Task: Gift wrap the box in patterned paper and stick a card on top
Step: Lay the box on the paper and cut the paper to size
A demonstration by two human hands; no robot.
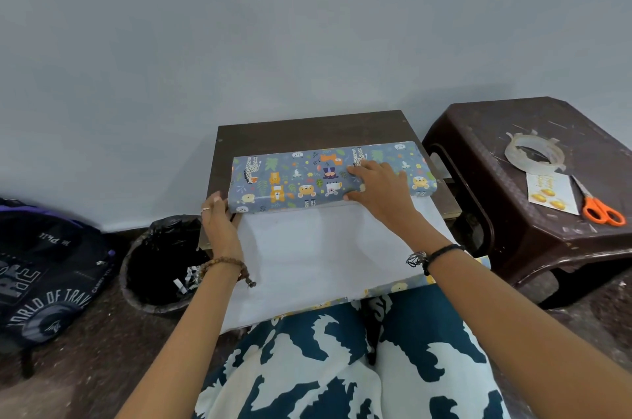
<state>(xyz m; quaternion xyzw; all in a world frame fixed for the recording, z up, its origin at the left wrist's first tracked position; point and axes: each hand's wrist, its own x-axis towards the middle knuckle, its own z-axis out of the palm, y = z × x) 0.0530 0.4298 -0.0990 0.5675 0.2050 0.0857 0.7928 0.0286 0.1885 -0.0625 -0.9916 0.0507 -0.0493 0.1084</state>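
A long box (307, 179) covered by blue animal-patterned paper lies across a small dark table (307, 131). The paper's white underside (325, 247) spreads from the box toward my lap. My right hand (379, 187) lies flat on the box's top, fingers spread and thumb along the near edge. My left hand (219, 218) rests against the box's left end with fingers straight. A card (550, 194) with yellow shapes lies on the brown stool at the right.
The brown plastic stool (478, 145) also holds a tape roll (533, 152) and orange-handled scissors (600, 208). A black-lined bin (160, 264) stands left of the table, and a dark backpack (44, 268) lies further left. A wall rises behind.
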